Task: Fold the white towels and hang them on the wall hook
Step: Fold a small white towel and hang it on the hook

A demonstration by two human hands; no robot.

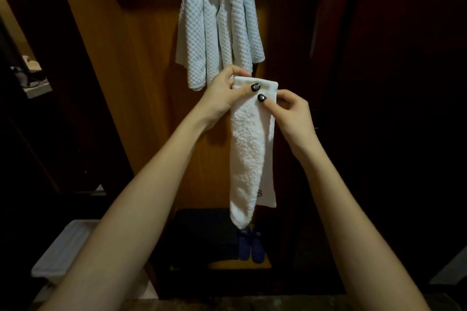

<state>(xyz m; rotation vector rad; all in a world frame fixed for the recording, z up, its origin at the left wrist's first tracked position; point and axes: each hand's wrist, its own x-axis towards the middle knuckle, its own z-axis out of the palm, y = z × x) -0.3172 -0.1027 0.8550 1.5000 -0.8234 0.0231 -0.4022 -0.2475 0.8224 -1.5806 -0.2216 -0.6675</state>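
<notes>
At centre frame, a folded white towel (249, 149) hangs lengthwise, its top hem pinched by the left hand (225, 93) and its right edge by the right hand (290, 111) (dark-painted nails). Above, at upper centre, a quilted towel (217, 30) drapes against the wooden panel (149, 83). Blue slippers (252, 245) sit at lower centre.

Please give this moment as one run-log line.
stage: folding | left hand: pinches white towel top | right hand: pinches it | quilted towel: hanging above
</notes>
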